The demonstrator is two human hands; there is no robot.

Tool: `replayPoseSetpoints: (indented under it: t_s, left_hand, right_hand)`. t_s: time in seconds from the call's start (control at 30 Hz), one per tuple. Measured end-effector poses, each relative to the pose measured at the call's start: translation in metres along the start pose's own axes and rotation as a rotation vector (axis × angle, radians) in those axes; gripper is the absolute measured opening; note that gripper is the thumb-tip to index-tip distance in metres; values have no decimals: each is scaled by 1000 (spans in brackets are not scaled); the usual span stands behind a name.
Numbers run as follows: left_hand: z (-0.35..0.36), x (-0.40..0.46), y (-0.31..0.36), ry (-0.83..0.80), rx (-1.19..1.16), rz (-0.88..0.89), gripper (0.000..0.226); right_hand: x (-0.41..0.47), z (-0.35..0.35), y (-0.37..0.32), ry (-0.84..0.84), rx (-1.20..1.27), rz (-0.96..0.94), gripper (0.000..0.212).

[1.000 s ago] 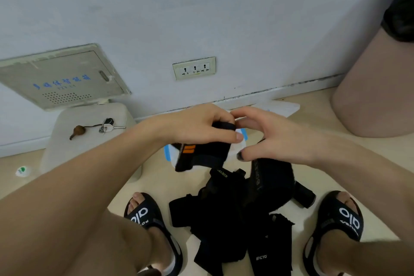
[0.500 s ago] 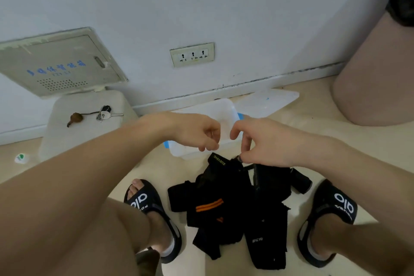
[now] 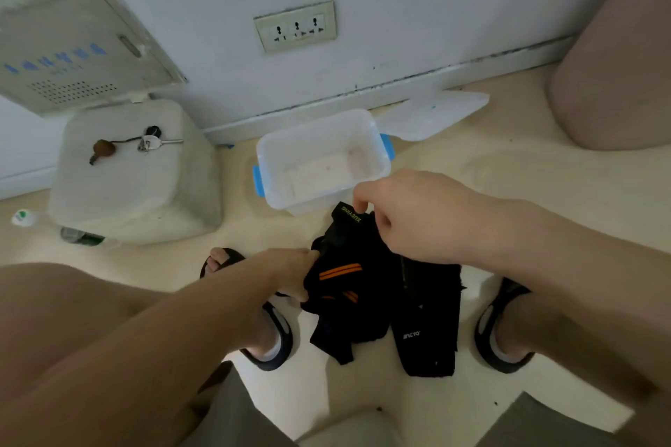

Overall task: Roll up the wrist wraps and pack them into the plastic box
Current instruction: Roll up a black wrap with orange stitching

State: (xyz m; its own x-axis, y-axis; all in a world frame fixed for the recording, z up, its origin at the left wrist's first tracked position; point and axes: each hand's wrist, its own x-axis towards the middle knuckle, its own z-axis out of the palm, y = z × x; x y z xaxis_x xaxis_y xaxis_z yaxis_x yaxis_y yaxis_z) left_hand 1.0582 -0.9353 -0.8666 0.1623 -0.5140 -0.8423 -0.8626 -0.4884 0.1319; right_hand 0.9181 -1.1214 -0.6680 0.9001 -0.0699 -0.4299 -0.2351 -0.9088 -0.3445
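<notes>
The black wrist wraps (image 3: 377, 287) lie heaped on the floor between my sandalled feet, just near of the plastic box (image 3: 321, 160), which stands open with its lid (image 3: 432, 114) lying to its far right. My right hand (image 3: 410, 214) pinches the labelled end of one wrap. My left hand (image 3: 290, 270) grips the orange-striped wrap at the heap's left edge.
</notes>
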Motion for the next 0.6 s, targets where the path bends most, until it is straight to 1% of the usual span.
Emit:
replayPoseSetpoints:
  t_s: [0.07, 0.2, 0.27, 0.33, 0.37, 0.47, 0.53, 0.6]
  left_hand:
    - [6, 11, 0, 38, -99, -29, 77]
    - [36, 30, 9, 32, -271, -49, 102]
    - [47, 38, 11, 43, -267, -73, 114]
    - [49, 43, 11, 55, -246, -106, 116]
    - [47, 44, 11, 60, -229, -117, 110]
    - [42, 41, 14, 88, -143, -130, 74]
    - [37, 37, 17, 72, -113, -93, 45]
    - [31, 31, 21, 34, -144, -35, 14]
  right_hand:
    - [-2, 2, 0, -9, 9, 5, 35]
    - [-3, 2, -1, 0, -4, -2, 34]
    - [-2, 1, -1, 22, -15, -5, 32]
    - [-1, 1, -3, 18, -27, -7, 33]
    - [-2, 0, -5, 10, -28, -10, 34]
    - [-3, -3, -5, 7, -32, -16, 36]
    - [-3, -5, -3, 23, -29, -2, 35]
    - [-2, -7, 0, 32, -13, 14, 33]
